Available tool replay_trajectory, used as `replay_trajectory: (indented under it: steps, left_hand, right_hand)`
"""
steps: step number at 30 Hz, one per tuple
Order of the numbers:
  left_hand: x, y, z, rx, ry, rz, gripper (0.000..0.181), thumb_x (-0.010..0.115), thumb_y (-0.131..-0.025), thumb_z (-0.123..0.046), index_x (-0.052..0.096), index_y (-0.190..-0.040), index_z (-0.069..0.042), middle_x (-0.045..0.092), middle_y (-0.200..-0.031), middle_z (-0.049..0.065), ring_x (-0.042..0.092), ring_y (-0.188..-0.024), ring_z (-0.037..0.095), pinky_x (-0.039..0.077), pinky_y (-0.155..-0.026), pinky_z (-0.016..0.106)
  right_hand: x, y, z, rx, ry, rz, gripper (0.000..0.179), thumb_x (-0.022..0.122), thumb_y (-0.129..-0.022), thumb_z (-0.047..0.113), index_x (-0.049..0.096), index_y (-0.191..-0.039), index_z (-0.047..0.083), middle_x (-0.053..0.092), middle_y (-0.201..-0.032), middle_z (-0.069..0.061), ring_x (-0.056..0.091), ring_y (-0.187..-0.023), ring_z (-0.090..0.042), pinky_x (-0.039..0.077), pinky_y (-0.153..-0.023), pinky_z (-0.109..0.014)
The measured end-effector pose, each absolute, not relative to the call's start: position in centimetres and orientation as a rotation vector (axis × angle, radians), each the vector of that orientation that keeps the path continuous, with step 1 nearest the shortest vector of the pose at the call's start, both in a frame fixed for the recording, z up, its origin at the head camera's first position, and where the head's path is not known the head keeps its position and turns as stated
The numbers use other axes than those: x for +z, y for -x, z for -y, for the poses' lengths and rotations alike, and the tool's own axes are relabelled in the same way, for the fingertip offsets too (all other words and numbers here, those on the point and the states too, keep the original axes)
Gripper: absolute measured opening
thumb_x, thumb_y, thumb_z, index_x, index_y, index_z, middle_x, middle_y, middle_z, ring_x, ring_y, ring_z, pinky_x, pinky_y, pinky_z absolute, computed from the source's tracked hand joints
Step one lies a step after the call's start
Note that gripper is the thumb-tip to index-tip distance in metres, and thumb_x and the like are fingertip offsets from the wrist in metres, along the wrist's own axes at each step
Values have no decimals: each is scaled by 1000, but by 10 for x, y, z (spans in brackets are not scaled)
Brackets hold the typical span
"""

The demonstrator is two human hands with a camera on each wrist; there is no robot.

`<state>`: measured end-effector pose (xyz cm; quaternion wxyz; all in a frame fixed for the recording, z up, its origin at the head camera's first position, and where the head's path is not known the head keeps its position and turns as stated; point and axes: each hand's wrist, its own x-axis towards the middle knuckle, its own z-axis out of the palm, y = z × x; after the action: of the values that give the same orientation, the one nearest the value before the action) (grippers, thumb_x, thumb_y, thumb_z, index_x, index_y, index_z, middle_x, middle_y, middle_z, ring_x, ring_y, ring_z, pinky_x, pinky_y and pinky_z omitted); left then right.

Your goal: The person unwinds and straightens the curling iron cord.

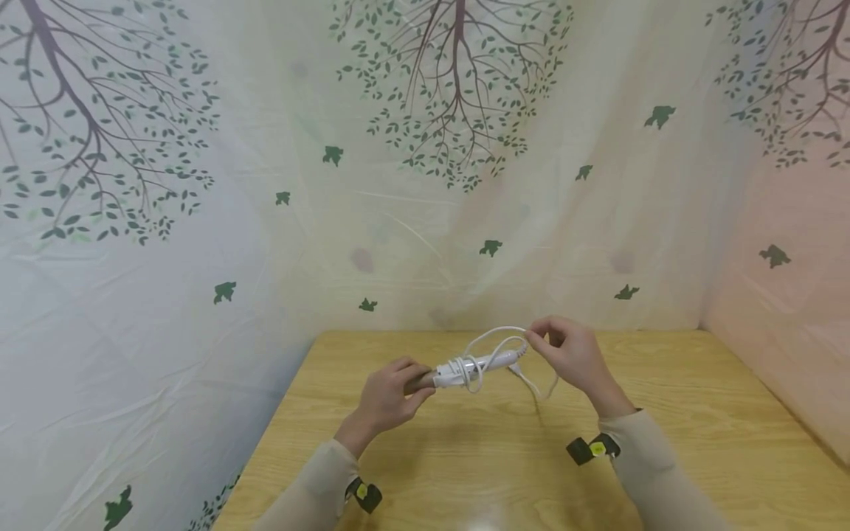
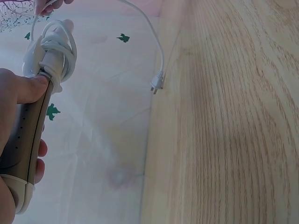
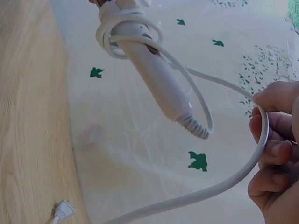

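A white hair straightener [image 1: 494,360] with a brown-grey front half is held above the table, tilted. My left hand [image 1: 392,394] grips it round the brown-grey part [image 2: 29,126], thumb along the top. The white cord [image 3: 135,39] winds in several loops round the white handle [image 3: 156,81]. At the handle's end, it leaves through a ribbed sleeve [image 3: 196,127]. My right hand [image 1: 571,354] pinches the cord between thumb and fingers, off the end of the handle. Below the pinch, the cord hangs down to a two-pin plug [image 2: 157,81].
The wood-grain table [image 1: 465,472] lies under both hands. Behind it hangs a pale cloth [image 1: 425,243] printed with trees and green birds, which also runs along the left and right sides. Each wrist wears a dark strap with a small block [image 1: 580,450].
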<state>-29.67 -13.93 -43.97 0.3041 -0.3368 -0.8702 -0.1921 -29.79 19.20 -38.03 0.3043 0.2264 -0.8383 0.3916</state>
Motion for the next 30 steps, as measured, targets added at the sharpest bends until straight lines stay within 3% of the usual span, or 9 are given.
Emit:
replay_trajectory:
  steps: [12, 21, 30]
  left_hand:
    - [-442, 296, 139, -525, 924, 2313, 29, 79, -81, -32, 72, -105, -16, 65, -92, -6, 56, -71, 4, 47, -62, 19]
    - [-445, 295, 139, -534, 923, 2312, 30, 79, -81, -32, 72, -106, -17, 65, -92, -7, 55, -71, 3, 47, -62, 19]
    - [-444, 296, 142, -539, 928, 2314, 29, 80, -81, -31, 72, -105, -16, 65, -92, -5, 57, -72, 4, 49, -62, 20]
  right_hand:
    - [-388, 309, -198, 1042, -444, 2321, 8, 70, -89, 17, 70, -89, 10, 57, -68, 1, 42, -54, -10, 35, -49, -23]
    - [-409, 322, -208, 1016, -410, 2389, 7, 70, -88, 13, 71, -85, 8, 70, -80, -4, 55, -71, -13, 45, -65, -23]
    - [-429, 327, -218, 1029, -360, 2583, 11, 69, -90, 18, 70, -84, 8, 68, -82, -3, 59, -80, -18, 49, -75, -36]
